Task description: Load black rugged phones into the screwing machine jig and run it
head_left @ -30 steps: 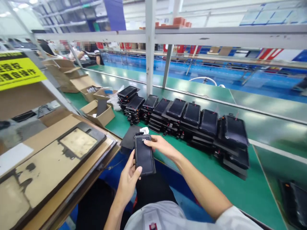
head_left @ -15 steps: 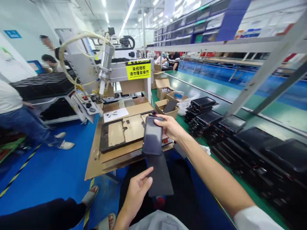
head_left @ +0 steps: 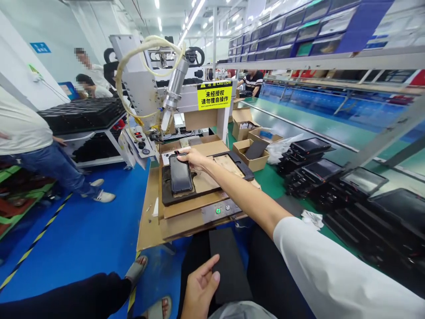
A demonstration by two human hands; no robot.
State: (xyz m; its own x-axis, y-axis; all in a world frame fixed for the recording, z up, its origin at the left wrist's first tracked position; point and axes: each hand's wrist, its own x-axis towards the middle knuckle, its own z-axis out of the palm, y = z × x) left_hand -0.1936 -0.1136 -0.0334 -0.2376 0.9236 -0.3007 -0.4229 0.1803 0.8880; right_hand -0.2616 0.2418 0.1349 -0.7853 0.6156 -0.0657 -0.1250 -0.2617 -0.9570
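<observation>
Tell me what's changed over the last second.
The right hand moved the black device forward and left from over the lap and set it in the dark tray on the machine. The left hand let go and is open above the black pad. The stacked devices stayed put.

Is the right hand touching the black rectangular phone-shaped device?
Touching: the head view shows the right hand on the top end of the black rectangular phone-shaped device.

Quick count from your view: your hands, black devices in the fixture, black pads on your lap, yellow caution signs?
Hands, Right hand and left hand: 2
Black handheld device: 1
Black pad: 1
Yellow caution sign: 1
Total: 5
</observation>
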